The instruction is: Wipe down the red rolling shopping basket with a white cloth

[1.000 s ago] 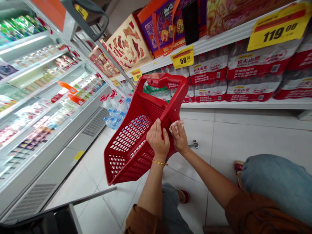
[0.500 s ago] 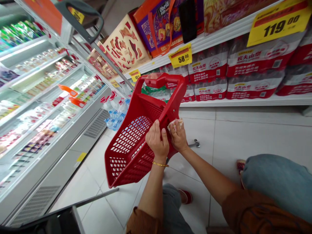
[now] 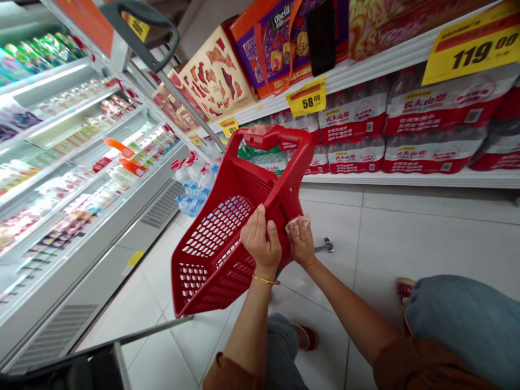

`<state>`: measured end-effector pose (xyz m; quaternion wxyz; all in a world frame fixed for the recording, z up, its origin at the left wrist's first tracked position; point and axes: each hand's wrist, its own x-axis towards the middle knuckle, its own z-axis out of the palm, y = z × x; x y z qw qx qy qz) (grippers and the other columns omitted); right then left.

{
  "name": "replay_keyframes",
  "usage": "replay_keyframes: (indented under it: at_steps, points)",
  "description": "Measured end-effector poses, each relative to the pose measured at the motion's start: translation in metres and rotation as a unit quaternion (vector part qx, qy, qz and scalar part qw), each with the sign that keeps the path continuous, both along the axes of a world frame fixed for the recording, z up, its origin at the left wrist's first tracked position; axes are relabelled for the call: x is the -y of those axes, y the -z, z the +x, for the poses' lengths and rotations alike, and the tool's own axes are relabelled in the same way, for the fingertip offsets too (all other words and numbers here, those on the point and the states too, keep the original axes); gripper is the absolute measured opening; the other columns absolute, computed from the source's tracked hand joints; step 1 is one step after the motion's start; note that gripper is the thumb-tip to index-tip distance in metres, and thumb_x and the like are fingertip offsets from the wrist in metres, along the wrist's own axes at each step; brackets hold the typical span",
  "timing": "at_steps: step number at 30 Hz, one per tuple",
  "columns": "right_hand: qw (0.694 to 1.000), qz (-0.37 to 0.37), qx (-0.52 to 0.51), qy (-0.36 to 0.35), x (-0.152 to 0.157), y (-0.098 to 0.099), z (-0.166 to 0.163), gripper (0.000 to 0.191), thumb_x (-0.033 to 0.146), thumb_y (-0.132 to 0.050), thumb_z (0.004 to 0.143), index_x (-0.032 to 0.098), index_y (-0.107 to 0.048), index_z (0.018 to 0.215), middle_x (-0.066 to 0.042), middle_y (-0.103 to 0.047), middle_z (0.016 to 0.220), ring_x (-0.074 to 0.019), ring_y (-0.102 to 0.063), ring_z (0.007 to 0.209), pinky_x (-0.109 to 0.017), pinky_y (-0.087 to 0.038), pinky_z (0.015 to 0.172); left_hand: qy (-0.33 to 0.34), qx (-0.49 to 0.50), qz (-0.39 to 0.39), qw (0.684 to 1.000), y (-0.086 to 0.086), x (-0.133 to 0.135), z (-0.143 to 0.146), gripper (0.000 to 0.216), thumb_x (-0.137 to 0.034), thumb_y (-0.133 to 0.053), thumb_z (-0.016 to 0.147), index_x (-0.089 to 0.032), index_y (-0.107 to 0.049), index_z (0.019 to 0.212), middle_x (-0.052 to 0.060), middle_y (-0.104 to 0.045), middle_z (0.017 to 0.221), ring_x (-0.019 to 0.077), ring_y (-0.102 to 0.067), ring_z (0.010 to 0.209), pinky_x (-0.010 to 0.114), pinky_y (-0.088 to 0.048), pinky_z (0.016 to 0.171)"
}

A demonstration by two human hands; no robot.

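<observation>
A red plastic shopping basket (image 3: pixel 251 174) with perforated walls, a thick handle frame and a small caster below stands tilted in front of me. My left hand (image 3: pixel 260 241), a gold bracelet at its wrist, is closed over the basket's near rim, thumb outside. My right hand (image 3: pixel 302 245) presses a crumpled pale cloth (image 3: pixel 290 224) against the outer side of the basket, below the handle frame. The fingers of that hand lie over the cloth and hide part of it.
Shrink-wrapped bottle packs (image 3: pixel 436 149) fill the lower shelf ahead, with gift boxes (image 3: pixel 280 51) and a black phone-like slab (image 3: pixel 320 38) above. An open refrigerated case (image 3: pixel 101 211) runs along the left. A grey cart handle (image 3: pixel 140 32) rises at upper left.
My right hand has slid the cloth downward along the basket's outer side. My left hand keeps its hold on the rim. The whole view has shifted slightly.
</observation>
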<state>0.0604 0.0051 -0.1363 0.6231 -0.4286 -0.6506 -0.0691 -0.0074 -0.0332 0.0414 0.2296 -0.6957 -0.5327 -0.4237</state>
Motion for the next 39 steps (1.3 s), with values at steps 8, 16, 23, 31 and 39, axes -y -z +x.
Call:
replay_keyframes:
  at_steps: [8, 16, 23, 31, 39]
  points:
    - [0.997, -0.046, -0.025, -0.049, 0.003, 0.023, -0.001, 0.073, 0.009, -0.047, 0.094, 0.030, -0.014, 0.155, -0.016, -0.018, 0.162, -0.0345, -0.032, 0.146, -0.070, -0.037, 0.107, -0.004, 0.003, 0.001, 1.000, 0.001, -0.002, 0.000, 0.040, -0.027, -0.039, 0.099, -0.013, -0.058, 0.132, 0.018, -0.068, 0.125, 0.0235, -0.064, 0.117, 0.038, -0.048, 0.096]
    - [0.997, -0.067, -0.027, -0.037, 0.004, 0.031, 0.000, 0.074, 0.009, -0.045, 0.094, 0.029, -0.009, 0.156, -0.015, -0.012, 0.164, -0.0339, -0.022, 0.149, -0.065, -0.041, 0.108, -0.004, 0.001, -0.001, 1.000, 0.001, -0.004, 0.000, 0.040, -0.026, -0.039, 0.099, -0.014, -0.058, 0.131, 0.016, -0.069, 0.123, 0.0234, -0.063, 0.119, 0.038, -0.049, 0.097]
    - [0.992, -0.110, -0.056, -0.042, 0.009, 0.042, 0.002, 0.069, 0.013, -0.038, 0.098, 0.029, -0.005, 0.156, -0.011, -0.007, 0.165, -0.0257, -0.016, 0.151, -0.050, -0.043, 0.112, 0.001, -0.002, 0.015, 1.000, -0.001, -0.005, 0.001, 0.038, -0.024, -0.041, 0.098, -0.014, -0.059, 0.130, 0.016, -0.069, 0.122, 0.0234, -0.064, 0.117, 0.038, -0.049, 0.096]
    - [0.975, -0.184, -0.088, -0.083, 0.024, 0.069, 0.007, 0.064, 0.013, -0.037, 0.099, 0.028, -0.010, 0.156, -0.012, -0.016, 0.164, -0.0208, -0.017, 0.151, -0.042, -0.043, 0.113, -0.012, -0.012, 0.018, 1.000, 0.002, -0.006, -0.001, 0.038, -0.025, -0.040, 0.098, -0.014, -0.059, 0.130, 0.016, -0.069, 0.123, 0.0236, -0.064, 0.118, 0.038, -0.048, 0.097]
    - [0.970, -0.165, -0.132, -0.118, 0.016, 0.039, 0.012, 0.062, 0.018, -0.036, 0.100, 0.032, -0.012, 0.155, -0.007, -0.020, 0.163, -0.0233, -0.028, 0.148, -0.050, -0.037, 0.117, -0.013, -0.010, 0.019, 1.000, 0.004, -0.007, -0.003, 0.039, -0.027, -0.040, 0.098, -0.013, -0.060, 0.129, 0.017, -0.069, 0.122, 0.0241, -0.063, 0.119, 0.039, -0.047, 0.098]
